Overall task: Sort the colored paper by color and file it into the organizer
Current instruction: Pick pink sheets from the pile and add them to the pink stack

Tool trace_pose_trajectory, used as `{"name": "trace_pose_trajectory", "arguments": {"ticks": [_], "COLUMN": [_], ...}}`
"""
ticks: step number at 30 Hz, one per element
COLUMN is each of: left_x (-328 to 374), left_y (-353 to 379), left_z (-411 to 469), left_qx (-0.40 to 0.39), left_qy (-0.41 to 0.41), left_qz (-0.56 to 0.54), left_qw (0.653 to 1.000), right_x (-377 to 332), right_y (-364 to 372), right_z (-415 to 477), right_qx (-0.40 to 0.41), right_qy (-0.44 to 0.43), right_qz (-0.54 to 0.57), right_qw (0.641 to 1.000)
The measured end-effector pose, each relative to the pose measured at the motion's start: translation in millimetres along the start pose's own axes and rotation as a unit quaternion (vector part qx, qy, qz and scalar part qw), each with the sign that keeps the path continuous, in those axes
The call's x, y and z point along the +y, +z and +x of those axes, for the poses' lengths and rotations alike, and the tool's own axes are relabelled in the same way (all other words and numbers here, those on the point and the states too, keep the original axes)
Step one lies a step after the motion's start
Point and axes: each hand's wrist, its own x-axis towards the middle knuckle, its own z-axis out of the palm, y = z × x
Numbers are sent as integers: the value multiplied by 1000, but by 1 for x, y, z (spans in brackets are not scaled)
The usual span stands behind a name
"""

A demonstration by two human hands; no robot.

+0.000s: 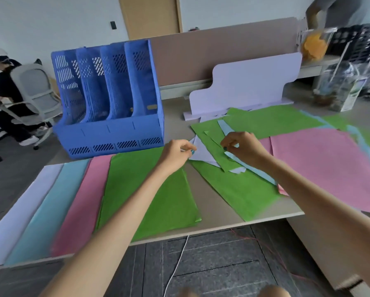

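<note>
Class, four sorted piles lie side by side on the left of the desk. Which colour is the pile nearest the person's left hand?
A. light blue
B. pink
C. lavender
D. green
D: the green pile is the rightmost of the four, beside the pink pile, and reaches up towards the left hand, which pinches a lavender sheet.

organizer (115, 133): blue, upright | sorted sheets (72, 200): flat, left | mixed pile (233, 185): right
</note>
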Motion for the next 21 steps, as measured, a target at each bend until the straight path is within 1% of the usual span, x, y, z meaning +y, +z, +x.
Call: {"name": "trace_pose_trajectory", "arguments": {"ticks": [7, 11, 14, 16, 19, 20, 21], "left_x": [25, 41, 58, 69, 81, 86, 89], "left_y": [35, 64, 90, 106, 124, 129, 133], "left_z": [25, 34, 42, 48, 56, 56, 56], "left_qx": [13, 46, 52, 41, -4, -3, 17], "left_qy": [-51, -93, -120, -127, -126, -126, -125], "left_qz": [11, 31, 47, 80, 172, 195, 210], "left_qw": [999, 994, 990, 988, 977, 973, 970], "right_x": [44, 72, 95, 111, 131, 137, 144], "right_y": [-37, -52, -66, -77, -95, -101, -106], "right_z": [3, -4, -11, -14, -20, -22, -25], "right_qx": [-16, -57, -73, -72, -72, -69, -64], "right_qy": [13, 11, 11, 14, 10, 12, 18], "right_qz": [-19, -85, -117, -123, -131, -135, -141], "right_qw": [1000, 995, 990, 990, 989, 988, 988]}}
